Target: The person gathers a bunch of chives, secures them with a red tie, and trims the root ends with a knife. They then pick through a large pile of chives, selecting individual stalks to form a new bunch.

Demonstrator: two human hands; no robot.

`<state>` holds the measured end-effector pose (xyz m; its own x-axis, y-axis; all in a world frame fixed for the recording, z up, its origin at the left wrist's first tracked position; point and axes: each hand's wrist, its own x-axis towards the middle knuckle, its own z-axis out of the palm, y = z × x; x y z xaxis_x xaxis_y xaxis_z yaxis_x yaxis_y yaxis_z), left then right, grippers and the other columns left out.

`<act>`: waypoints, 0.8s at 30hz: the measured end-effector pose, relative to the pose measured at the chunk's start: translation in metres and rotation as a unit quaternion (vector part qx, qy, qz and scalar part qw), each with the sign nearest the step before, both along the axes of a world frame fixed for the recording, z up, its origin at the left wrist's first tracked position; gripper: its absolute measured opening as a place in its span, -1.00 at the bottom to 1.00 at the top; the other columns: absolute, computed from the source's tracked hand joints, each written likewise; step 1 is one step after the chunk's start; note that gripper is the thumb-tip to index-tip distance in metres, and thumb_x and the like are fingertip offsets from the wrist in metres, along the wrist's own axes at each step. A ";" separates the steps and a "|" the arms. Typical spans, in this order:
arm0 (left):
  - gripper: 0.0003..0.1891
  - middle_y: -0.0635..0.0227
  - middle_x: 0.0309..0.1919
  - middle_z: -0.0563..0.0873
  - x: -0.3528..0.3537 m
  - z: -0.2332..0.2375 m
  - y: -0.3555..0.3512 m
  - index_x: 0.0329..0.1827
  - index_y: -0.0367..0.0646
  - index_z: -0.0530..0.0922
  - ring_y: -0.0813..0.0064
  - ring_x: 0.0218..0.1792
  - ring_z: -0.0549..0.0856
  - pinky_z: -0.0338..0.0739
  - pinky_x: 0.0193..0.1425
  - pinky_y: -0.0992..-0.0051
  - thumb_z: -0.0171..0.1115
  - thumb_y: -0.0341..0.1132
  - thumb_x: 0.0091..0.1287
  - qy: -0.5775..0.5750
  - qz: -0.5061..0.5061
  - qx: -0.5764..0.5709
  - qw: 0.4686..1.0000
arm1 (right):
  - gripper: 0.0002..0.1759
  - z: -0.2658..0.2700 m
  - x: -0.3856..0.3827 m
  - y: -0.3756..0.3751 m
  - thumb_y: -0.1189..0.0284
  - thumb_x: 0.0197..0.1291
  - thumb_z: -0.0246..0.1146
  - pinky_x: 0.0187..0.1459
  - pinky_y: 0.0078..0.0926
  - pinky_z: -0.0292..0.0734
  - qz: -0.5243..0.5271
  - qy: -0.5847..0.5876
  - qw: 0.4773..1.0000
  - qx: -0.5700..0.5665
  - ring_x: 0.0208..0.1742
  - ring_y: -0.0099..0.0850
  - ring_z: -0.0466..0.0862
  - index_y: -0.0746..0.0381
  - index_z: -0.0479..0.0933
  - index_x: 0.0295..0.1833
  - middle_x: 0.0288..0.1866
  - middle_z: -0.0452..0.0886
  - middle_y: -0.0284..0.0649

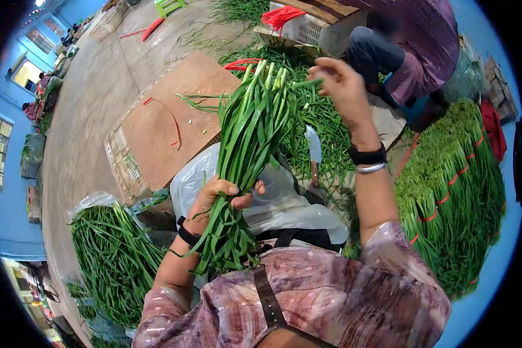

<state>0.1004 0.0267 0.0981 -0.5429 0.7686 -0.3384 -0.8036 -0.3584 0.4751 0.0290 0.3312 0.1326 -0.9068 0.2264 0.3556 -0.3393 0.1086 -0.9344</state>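
Green fills the middle of the view: a bunch of chives [252, 127] is held upright in front of the person's chest, pale cut ends at the top and leaf tips trailing down. The left hand [220, 200] is clamped tight round the bunch low down, fingers wrapped across the front and thumb closed over them. A black band [186, 235] sits on that wrist.

Up at the top right of the bunch, the right hand [339, 84] is raised with its fingers curled in, pinching the end of a single stalk [301, 84] that juts sideways out of the bunch. A black watch [367, 155] and a silver bangle [370, 169] ring that wrist.

Behind the bunch on its left lies a flat cardboard sheet [174, 116] with a few green scraps on it. Directly behind and below the bunch there's crumpled clear plastic [278, 200], and just right of the bunch a knife [314, 153] lies on loose greens.

Far right of the bunch stand tied bundles [452, 185], stacked side by side with red bands round them. Lower left of the bunch, a loose heap of chives [116, 255] lies on plastic. Beyond the bunch to the upper right, another person in purple [423, 46] crouches beside a white crate [313, 29].
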 end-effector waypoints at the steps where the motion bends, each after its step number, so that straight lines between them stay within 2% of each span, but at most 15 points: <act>1: -0.38 -0.12 -0.12 0.57 0.000 0.001 0.002 0.17 -0.46 0.32 0.60 -0.60 0.39 0.30 -0.49 0.66 0.18 -0.40 -0.03 0.023 -0.001 0.001 1.000 | -0.54 0.001 -0.001 -0.006 0.37 0.03 0.41 -0.16 -0.56 0.53 0.040 0.005 0.999 0.019 -0.25 -0.53 0.57 0.37 0.49 0.00 -0.21 0.60 -0.25; 2: -0.38 -0.12 -0.13 0.57 -0.001 0.003 0.004 0.17 -0.45 0.32 0.60 -0.61 0.39 0.30 -0.49 0.67 0.17 -0.41 -0.03 0.046 -0.003 0.001 0.999 | -0.45 -0.010 -0.006 -0.008 0.31 -0.07 0.47 -0.16 -0.53 0.52 0.049 -0.062 0.990 0.117 -0.22 -0.51 0.57 0.37 0.48 -0.01 -0.16 0.58 -0.23; 3: -0.38 -0.12 -0.14 0.57 0.002 0.011 0.006 0.17 -0.45 0.32 0.60 -0.62 0.38 0.30 -0.50 0.67 0.16 -0.41 -0.03 0.060 0.007 -0.003 0.998 | -0.42 -0.014 -0.008 -0.009 0.31 -0.15 0.51 -0.17 -0.51 0.52 0.041 -0.060 0.973 0.221 -0.19 -0.50 0.58 0.35 0.49 -0.01 -0.17 0.58 -0.22; 5: -0.39 -0.12 -0.16 0.57 0.007 0.031 0.006 0.17 -0.45 0.31 0.61 -0.64 0.36 0.29 -0.52 0.68 0.14 -0.42 -0.03 0.089 0.037 -0.008 0.995 | -0.47 -0.006 0.000 -0.007 0.37 -0.11 0.47 -0.16 -0.50 0.53 0.080 -0.099 0.987 0.100 -0.19 -0.47 0.59 0.34 0.50 0.00 -0.15 0.59 -0.20; 7: -0.39 -0.14 -0.17 0.57 0.011 0.026 0.003 0.20 -0.44 0.29 0.61 -0.64 0.36 0.29 -0.52 0.68 0.09 -0.44 -0.02 0.026 0.066 -0.009 0.997 | -0.55 -0.002 0.000 0.000 0.44 -0.07 0.40 -0.17 -0.49 0.54 0.114 -0.077 0.990 0.011 -0.21 -0.48 0.59 0.33 0.54 0.00 -0.17 0.62 -0.19; 8: -0.38 -0.14 -0.17 0.58 0.012 0.021 0.000 0.20 -0.43 0.29 0.61 -0.63 0.36 0.30 -0.51 0.68 0.09 -0.45 -0.02 -0.007 0.048 0.002 0.999 | -0.63 -0.006 -0.005 0.002 0.49 -0.05 0.35 -0.16 -0.47 0.54 0.139 -0.126 0.982 0.040 -0.23 -0.48 0.61 0.34 0.57 -0.06 -0.20 0.65 -0.17; 9: -0.38 -0.14 -0.17 0.58 0.009 0.017 -0.001 0.21 -0.43 0.29 0.61 -0.62 0.36 0.30 -0.50 0.67 0.08 -0.45 -0.02 -0.034 0.028 0.016 0.999 | -0.68 -0.018 -0.011 0.000 0.45 -0.05 0.33 -0.16 -0.45 0.54 0.067 -0.082 0.977 0.186 -0.27 -0.45 0.63 0.35 0.60 -0.13 -0.24 0.67 -0.15; 12: -0.40 -0.10 -0.17 0.59 0.013 0.010 0.000 0.15 -0.49 0.32 0.62 -0.62 0.35 0.27 -0.50 0.67 0.10 -0.43 -0.03 -0.018 0.020 -0.042 0.999 | -0.67 -0.028 -0.013 0.000 0.38 -0.02 0.31 -0.15 -0.41 0.54 0.059 -0.087 0.976 0.190 -0.24 -0.35 0.65 0.36 0.60 -0.15 -0.22 0.67 -0.07; 15: -0.42 -0.07 -0.18 0.60 0.009 -0.005 0.005 0.09 -0.56 0.35 0.62 -0.63 0.32 0.23 -0.51 0.65 0.11 -0.40 -0.04 -0.061 0.019 0.028 0.998 | -0.66 -0.035 -0.014 -0.004 0.34 -0.01 0.31 -0.13 -0.36 0.54 0.011 -0.059 0.969 0.241 -0.20 -0.22 0.66 0.34 0.60 -0.14 -0.20 0.66 -0.03; 17: -0.44 -0.01 -0.23 0.59 0.005 -0.004 0.006 0.03 -0.61 0.37 0.62 -0.63 0.32 0.23 -0.50 0.64 0.12 -0.37 -0.05 -0.037 -0.022 0.024 0.999 | -0.66 -0.032 -0.012 -0.010 0.32 0.00 0.31 -0.12 -0.32 0.53 -0.014 -0.038 0.962 0.270 -0.18 -0.14 0.65 0.32 0.60 -0.14 -0.19 0.65 -0.01; 18: -0.43 0.02 -0.25 0.59 0.004 -0.008 0.004 0.03 -0.61 0.37 0.62 -0.63 0.32 0.23 -0.50 0.64 0.12 -0.36 -0.05 -0.041 -0.035 0.029 0.998 | -0.69 -0.036 -0.013 -0.010 0.32 0.02 0.29 -0.12 -0.23 0.52 -0.035 0.010 0.950 0.311 -0.19 -0.02 0.61 0.27 0.61 -0.15 -0.22 0.63 0.00; 19: -0.43 0.05 -0.28 0.58 0.004 -0.010 0.004 0.03 -0.60 0.37 0.62 -0.63 0.32 0.24 -0.49 0.64 0.12 -0.36 -0.05 -0.046 -0.048 0.035 0.997 | -0.73 -0.038 -0.015 -0.010 0.33 0.03 0.27 -0.13 -0.21 0.52 -0.034 0.018 0.937 0.348 -0.20 -0.02 0.60 0.26 0.61 -0.18 -0.24 0.62 0.00; 21: -0.45 0.20 -0.44 0.52 0.009 0.002 0.014 0.00 -0.58 0.37 0.65 -0.64 0.32 0.22 -0.49 0.66 0.13 -0.33 -0.04 -0.046 -0.012 0.012 0.999 | -0.79 -0.042 -0.023 -0.008 0.36 0.04 0.24 -0.15 -0.18 0.51 -0.032 0.033 0.905 0.423 -0.21 -0.01 0.59 0.24 0.61 -0.23 -0.29 0.61 0.00; 22: -0.46 0.25 -0.48 0.50 0.008 -0.002 0.015 -0.01 -0.57 0.38 0.66 -0.64 0.31 0.22 -0.48 0.66 0.13 -0.31 -0.03 -0.052 -0.017 0.018 0.998 | -0.83 -0.046 -0.025 -0.008 0.37 0.06 0.19 -0.19 -0.14 0.51 -0.051 0.040 0.904 0.422 -0.23 0.00 0.59 0.24 0.60 -0.33 -0.34 0.59 0.00; 24: -0.46 0.33 -0.55 0.48 0.006 -0.013 0.013 -0.03 -0.56 0.38 0.68 -0.65 0.30 0.22 -0.48 0.66 0.13 -0.28 -0.02 -0.057 -0.032 0.041 0.997 | -0.82 -0.053 -0.036 -0.001 0.36 0.05 0.18 -0.21 -0.12 0.51 -0.104 0.034 0.905 0.412 -0.24 -0.02 0.60 0.24 0.59 -0.37 -0.35 0.59 0.00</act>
